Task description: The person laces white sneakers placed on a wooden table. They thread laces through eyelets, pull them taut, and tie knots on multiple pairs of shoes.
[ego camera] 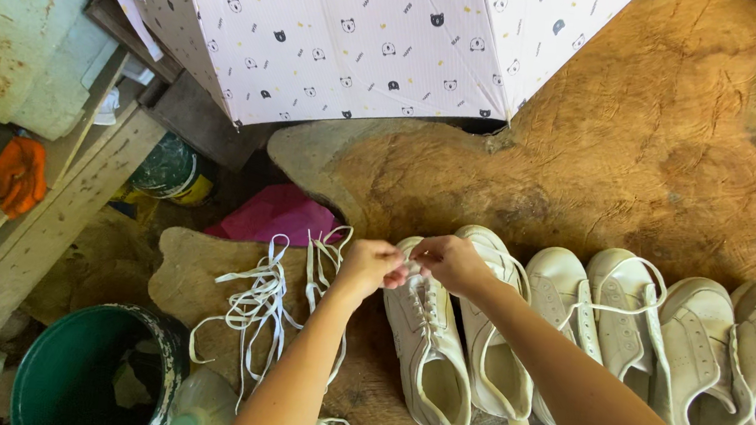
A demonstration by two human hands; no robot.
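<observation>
Two hands, left hand (371, 265) and right hand (449, 262), pinch a thin white lace (411, 264) over a laced shoe (427, 354)

We count six white shoes (560, 336) on the slab (642, 155), one green bucket (90, 374) left of it.

Your shoes (427, 356), lower centre, look matt off-white leather; laces (263, 299) flat woven cloth. Slab (641, 164), upper right, rough-grained wood. Bucket (95, 370), lower left, scuffed green plastic.
</observation>
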